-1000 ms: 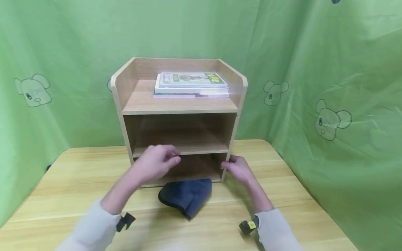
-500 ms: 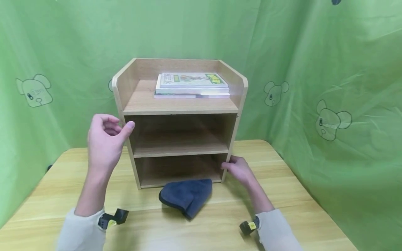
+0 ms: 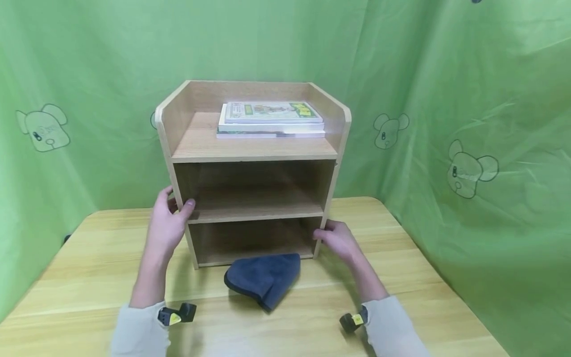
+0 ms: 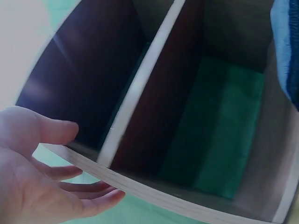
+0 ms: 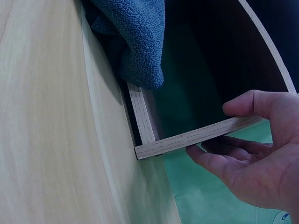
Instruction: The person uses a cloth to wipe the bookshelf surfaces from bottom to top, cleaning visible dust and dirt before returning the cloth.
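A light wooden shelf unit (image 3: 256, 216) stands upright on the table, its two lower compartments facing me. In the head view my left hand (image 3: 166, 223) is at its left side panel, thumb inside and fingers outside; the left wrist view shows this thumb (image 4: 60, 130) over the panel's edge. My right hand (image 3: 340, 242) holds the right side panel low down, and in the right wrist view the panel (image 5: 196, 136) lies between thumb and fingers. A dark blue cloth (image 3: 263, 280), towel-like in texture, rests against the lower front edge between my hands.
Several books (image 3: 272, 119) lie stacked on the unit's top shelf. The wooden table (image 3: 401, 277) extends to both sides. A green curtain (image 3: 276, 39) with bear-head drawings hangs behind and along the sides.
My left hand has swung from in front of the unit out to the left, then come in onto the left side panel. The right hand, cloth and books have stayed in place.
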`<state>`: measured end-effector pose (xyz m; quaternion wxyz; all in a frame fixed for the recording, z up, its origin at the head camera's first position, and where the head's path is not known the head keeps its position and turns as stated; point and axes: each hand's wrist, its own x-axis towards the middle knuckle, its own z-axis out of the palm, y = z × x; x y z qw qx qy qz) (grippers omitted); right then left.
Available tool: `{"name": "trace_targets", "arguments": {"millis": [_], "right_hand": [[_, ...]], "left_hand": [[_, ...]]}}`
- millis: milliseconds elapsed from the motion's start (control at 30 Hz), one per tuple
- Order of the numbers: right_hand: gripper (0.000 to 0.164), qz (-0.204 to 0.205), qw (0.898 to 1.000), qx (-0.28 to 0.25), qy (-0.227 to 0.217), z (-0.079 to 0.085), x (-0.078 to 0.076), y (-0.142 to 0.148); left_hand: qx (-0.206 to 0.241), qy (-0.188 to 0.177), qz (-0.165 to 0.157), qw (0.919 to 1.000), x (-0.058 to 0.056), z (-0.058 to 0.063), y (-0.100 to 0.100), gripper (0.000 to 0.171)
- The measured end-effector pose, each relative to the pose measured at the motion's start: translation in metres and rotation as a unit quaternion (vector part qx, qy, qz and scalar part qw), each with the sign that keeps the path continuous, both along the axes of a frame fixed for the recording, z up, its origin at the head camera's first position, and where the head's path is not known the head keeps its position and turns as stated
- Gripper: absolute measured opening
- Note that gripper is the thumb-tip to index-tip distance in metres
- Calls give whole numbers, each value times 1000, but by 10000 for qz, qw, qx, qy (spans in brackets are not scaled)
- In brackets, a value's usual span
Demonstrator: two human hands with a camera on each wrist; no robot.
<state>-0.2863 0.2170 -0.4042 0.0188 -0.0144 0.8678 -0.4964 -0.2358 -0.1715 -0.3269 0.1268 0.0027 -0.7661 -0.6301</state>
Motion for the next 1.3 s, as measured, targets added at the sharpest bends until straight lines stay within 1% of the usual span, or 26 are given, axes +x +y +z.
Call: {"name": "trace_targets", "arguments": {"millis": [100,233,400,500,833,900,1100,1300], "right_hand": [[53,27,10000,-4,8,0,0,0],[55,27,10000,8,-26,-2,-2,-1],[59,25,10000,29,-56,-2,-2,-3],[58,18,10000,3,-42,-2,-2,-4],[57,44,9998,-174,-64,-2,-2,-6],[58,36,9997,-203,-95,-3,-2,-5],[60,17,9999,-6,-117,-1,-2,-1],[61,58,9998,-26,-166,1,-2,1]], "left_hand": [[-87,-94,-90,9999,-3,-8,0,60],[-334,-234,-126,9991,-6,-15,1,54],[-274,-335,-220,9988,-7,-20,-1,53],[-325,-320,-357,9983,-7,-21,-4,53],[-891,-280,-627,9937,-5,-20,-11,51],[-1052,-262,-640,9920,-5,-21,-11,51],[-1439,-145,-652,9873,-5,-22,-12,52],[-1771,-72,-564,9825,-5,-24,-15,48]]}}
